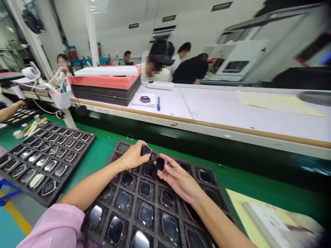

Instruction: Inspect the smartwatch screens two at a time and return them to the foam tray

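Observation:
My left hand [136, 155], with a thin bracelet at the wrist, grips a dark-faced purple watch case [146, 150] between thumb and fingers. Close beside it, my right hand [179, 177] holds a second purple watch case [160, 164], its black face turned towards me. Both hands are above the far part of a dark foam tray [155, 210]. Square pockets in this tray hold several purple-rimmed watch cases [146, 213] with glossy dark faces. My forearms and right hand hide some of the pockets.
Left of me lies another foam tray [77, 162] of silver-rimmed watch cases on the green bench [103, 151]. A raised white shelf [214, 110] runs behind, carrying stacked foam sheets [103, 89], a blue pen [158, 103] and another watch case [145, 99]. At right lies yellow paper [236, 206]. Several people sit beyond.

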Demonstrator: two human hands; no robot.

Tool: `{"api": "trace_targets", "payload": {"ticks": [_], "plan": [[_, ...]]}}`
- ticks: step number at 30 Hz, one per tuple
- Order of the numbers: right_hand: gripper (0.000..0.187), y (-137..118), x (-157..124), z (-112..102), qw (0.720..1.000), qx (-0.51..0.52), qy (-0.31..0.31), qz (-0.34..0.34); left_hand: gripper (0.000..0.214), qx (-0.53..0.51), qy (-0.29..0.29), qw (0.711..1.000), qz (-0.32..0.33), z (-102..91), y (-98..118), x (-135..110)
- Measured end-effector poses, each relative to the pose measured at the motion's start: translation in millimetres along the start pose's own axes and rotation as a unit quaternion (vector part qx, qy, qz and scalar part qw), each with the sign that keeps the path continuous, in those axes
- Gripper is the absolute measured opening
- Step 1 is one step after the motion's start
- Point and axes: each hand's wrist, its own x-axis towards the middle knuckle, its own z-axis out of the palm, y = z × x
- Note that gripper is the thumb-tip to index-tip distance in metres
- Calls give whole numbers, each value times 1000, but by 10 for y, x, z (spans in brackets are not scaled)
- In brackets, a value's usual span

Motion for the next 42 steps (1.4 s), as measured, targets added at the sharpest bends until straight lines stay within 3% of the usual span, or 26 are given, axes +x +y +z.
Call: {"api": "trace_targets", "payload": {"ticks": [4,10,21,42], "plan": [[56,-34,2,-20,998,48,-22,-25,40,-91,-27,995,37,184,187,-34],[50,-33,-4,-5,995,60,-76,-34,34,-195,28,980,-5,245,48,-119],[41,62,26,-18,987,58,-139,-55,33,-218,51,974,-23,279,42,-196],[41,68,17,-52,984,54,-158,-65,35,-199,60,978,-32,246,123,-250]]}}
